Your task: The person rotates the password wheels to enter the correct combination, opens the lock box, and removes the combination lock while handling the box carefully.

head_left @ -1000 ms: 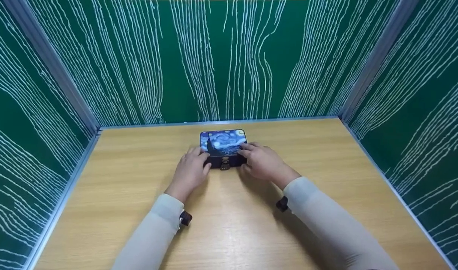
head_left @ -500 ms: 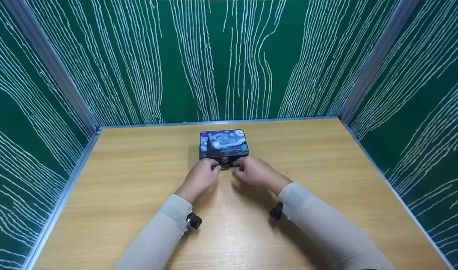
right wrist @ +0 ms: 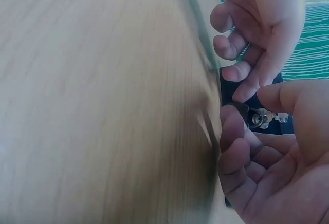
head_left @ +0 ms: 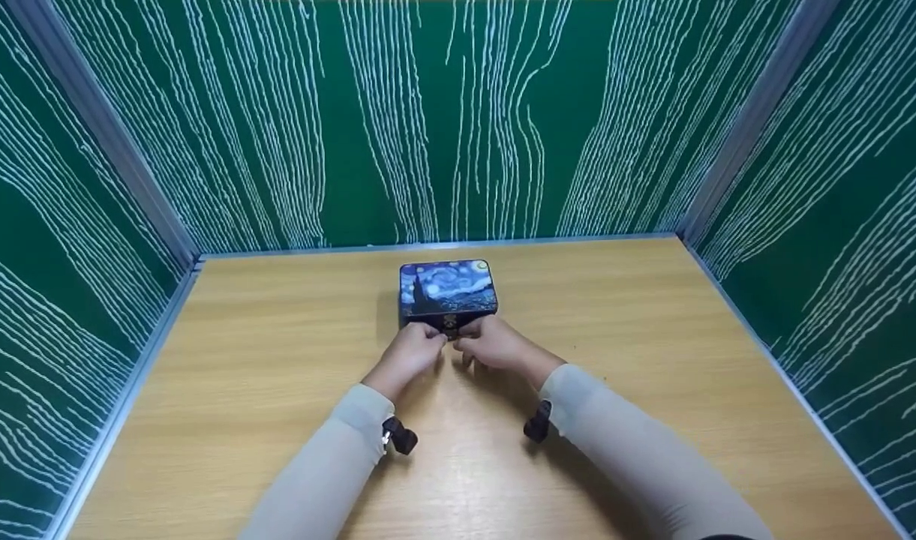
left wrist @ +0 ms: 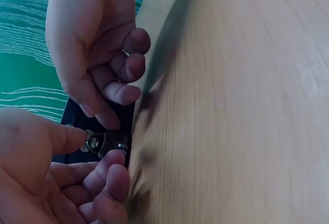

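A small dark box (head_left: 448,286) with a blue swirling night-sky picture on its lid sits closed at the back of the table. From the metal latch (head_left: 450,321) on its front hangs a small dark combination padlock (left wrist: 114,143) with number dials. My left hand (head_left: 411,351) pinches the padlock from the left, thumb by the shackle (right wrist: 258,118) and index finger at the body. On the other side, my right hand (head_left: 497,343) has its thumb and index finger on the lock. In the right wrist view its fingers hide part of the padlock.
The wooden table (head_left: 458,465) reaches up to green walls (head_left: 458,120) with white wavy lines at the back and both sides. Grey metal strips (head_left: 705,187) frame the corners. A dark camera (head_left: 401,436) is strapped at each wrist.
Both hands have left the box's sides and come inward and down to the padlock at its front. The lid picture is now uncovered. The box has hardly moved.
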`<act>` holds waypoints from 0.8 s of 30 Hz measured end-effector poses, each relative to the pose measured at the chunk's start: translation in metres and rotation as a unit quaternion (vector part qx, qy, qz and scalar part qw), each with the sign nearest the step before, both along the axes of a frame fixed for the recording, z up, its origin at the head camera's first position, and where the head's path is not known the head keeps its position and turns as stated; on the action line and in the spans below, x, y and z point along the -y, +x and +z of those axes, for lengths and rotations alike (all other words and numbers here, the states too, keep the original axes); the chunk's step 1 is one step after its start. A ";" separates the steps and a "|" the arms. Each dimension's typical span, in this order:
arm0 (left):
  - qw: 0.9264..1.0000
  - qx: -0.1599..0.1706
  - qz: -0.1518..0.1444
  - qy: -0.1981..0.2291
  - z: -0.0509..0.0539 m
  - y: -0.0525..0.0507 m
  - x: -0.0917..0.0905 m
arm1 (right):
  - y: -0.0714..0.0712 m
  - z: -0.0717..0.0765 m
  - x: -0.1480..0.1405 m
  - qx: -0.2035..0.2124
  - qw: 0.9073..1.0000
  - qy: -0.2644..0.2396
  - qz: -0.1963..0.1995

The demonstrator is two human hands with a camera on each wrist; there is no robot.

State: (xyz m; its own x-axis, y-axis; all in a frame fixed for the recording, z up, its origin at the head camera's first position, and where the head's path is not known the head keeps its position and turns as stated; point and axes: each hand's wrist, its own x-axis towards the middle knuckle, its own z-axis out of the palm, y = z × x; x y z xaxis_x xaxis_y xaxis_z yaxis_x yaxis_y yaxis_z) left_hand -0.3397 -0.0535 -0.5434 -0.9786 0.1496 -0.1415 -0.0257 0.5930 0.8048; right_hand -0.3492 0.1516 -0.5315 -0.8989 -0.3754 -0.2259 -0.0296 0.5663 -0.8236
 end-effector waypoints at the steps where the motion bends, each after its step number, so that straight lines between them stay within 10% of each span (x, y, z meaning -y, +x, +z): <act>1: 1.000 -0.009 0.000 -0.001 -0.005 -0.004 0.000 | 0.000 0.000 0.001 0.003 1.000 -0.004 -0.002; 12: 0.999 -0.007 0.040 -0.017 0.007 0.014 -0.009 | 0.003 0.001 -0.001 0.026 0.999 -0.013 -0.018; 24: 0.984 0.000 0.106 0.140 0.002 0.013 -0.014 | 0.005 0.006 -0.007 0.012 1.000 -0.008 0.000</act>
State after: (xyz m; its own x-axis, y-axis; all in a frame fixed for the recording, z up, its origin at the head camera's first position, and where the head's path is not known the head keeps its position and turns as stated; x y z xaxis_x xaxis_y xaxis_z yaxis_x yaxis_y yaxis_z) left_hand -0.3263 -0.0400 -0.5411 -0.9919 -0.0256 -0.1241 -0.1256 0.3296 0.9357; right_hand -0.3446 0.1582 -0.5259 -0.8935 -0.3789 -0.2409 -0.0104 0.5538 -0.8326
